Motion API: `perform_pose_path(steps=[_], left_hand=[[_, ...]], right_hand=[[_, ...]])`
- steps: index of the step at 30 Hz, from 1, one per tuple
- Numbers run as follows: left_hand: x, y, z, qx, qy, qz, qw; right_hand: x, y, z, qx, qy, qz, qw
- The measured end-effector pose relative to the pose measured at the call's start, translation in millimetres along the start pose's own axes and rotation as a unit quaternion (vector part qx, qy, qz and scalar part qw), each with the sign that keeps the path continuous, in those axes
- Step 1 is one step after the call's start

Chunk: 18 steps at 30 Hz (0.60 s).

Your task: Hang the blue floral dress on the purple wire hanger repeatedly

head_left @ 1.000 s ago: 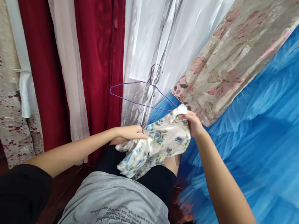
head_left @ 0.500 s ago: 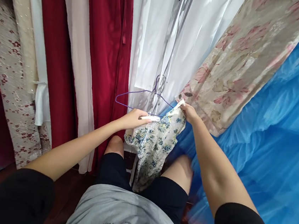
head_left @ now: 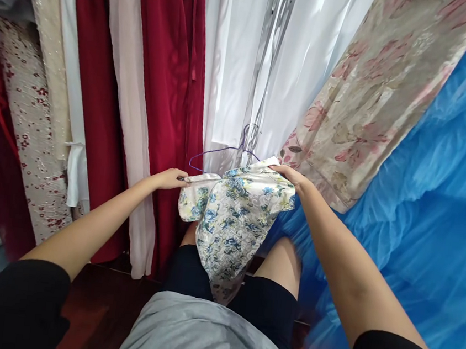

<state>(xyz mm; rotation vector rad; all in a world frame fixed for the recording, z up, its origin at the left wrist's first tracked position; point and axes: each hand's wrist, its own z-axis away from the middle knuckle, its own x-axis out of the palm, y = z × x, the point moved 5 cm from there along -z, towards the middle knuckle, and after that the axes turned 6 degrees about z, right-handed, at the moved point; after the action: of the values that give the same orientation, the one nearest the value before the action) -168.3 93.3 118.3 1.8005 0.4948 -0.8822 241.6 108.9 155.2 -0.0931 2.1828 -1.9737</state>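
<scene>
A white garment with blue and yellow flowers (head_left: 241,214) hangs stretched between my two hands, above my knees. My left hand (head_left: 170,179) pinches its upper edge on the left. On the other side my right hand (head_left: 293,176) grips the upper edge near the light collar or neckline. Behind the cloth shows a thin purple hanger (head_left: 214,151), its left arm bare and its lower right part covered by the fabric. The hanger's hook stands in front of white cloth. The garment's lower end hangs down between my thighs.
Long dark red dresses (head_left: 172,79) and a pale pink one (head_left: 126,85) hang to the left. White cloth with silver strips (head_left: 240,59) is straight ahead. A beige dress with pink flowers (head_left: 346,125) and blue tulle (head_left: 440,218) fill the right. Dark reddish floor (head_left: 94,304) lies below.
My left hand has moved left with its edge of the garment, so the cloth is spread wider and covers more of the hanger. My right hand stays at about the same place.
</scene>
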Motion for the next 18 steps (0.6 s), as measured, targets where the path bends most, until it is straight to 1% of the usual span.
perform_pose_path(steps=[2, 4, 6, 8, 9, 11, 13, 15, 17, 18], left_hand=[[-7.3, -6.4, -18.2, -0.025, 0.051, -0.010, 0.998], [-12.6, -4.7, -37.8, -0.036, 0.108, -0.015, 0.993], [-17.1, 2.9, -56.5, -0.035, 0.168, -0.011, 0.985], [-20.3, 14.0, -73.2, -0.021, 0.211, 0.005, 0.977], [-21.3, 19.7, -80.4, -0.013, 0.223, 0.018, 0.974], [-22.8, 29.6, -91.8, -0.001, 0.229, 0.046, 0.972], [-26.0, 35.9, -97.0, -0.005, 0.240, 0.069, 0.968], [-32.4, 39.4, -94.5, -0.015, 0.287, 0.076, 0.955], [-36.3, 45.1, -88.2, -0.004, 0.322, 0.073, 0.944], [-35.8, 49.4, -85.1, 0.010, 0.321, 0.071, 0.944]], right_hand=[[4.4, 0.9, 2.8, 0.050, -0.038, -0.030, 0.998], [7.6, -0.7, 5.2, 0.076, -0.059, -0.052, 0.994], [7.8, -5.4, 6.7, 0.068, -0.055, -0.056, 0.995], [6.8, -9.6, 7.8, 0.056, -0.044, -0.056, 0.996], [6.0, -10.8, 8.3, 0.052, -0.038, -0.057, 0.996], [3.6, -9.6, 9.4, 0.053, -0.030, -0.057, 0.997], [0.4, -2.6, 11.7, 0.071, -0.033, -0.058, 0.995], [-5.1, 8.4, 15.5, 0.088, -0.037, -0.065, 0.993], [-13.1, 21.3, 20.4, 0.103, -0.034, -0.059, 0.992], [-17.8, 27.3, 22.7, 0.111, -0.029, -0.050, 0.992]])
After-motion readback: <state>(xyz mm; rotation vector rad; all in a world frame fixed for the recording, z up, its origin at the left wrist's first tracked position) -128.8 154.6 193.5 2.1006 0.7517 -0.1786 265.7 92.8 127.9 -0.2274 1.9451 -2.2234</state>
